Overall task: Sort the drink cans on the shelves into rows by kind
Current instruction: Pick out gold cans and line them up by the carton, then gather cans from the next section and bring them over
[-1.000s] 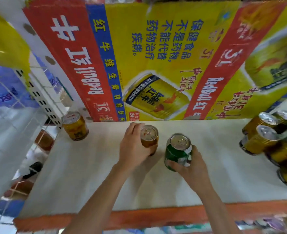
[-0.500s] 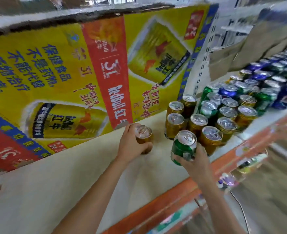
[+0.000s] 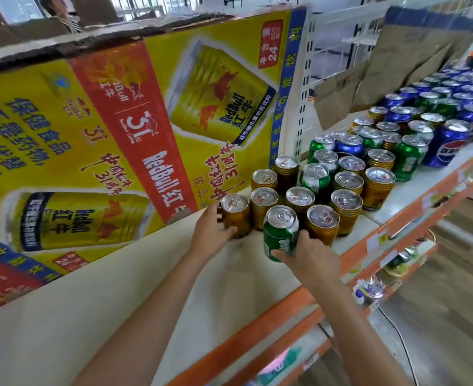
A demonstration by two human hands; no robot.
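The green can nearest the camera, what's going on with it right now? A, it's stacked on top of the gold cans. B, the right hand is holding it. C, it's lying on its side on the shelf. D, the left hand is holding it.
B: the right hand has its fingers curled round the green can, which is upright, while the left hand holds a gold can.
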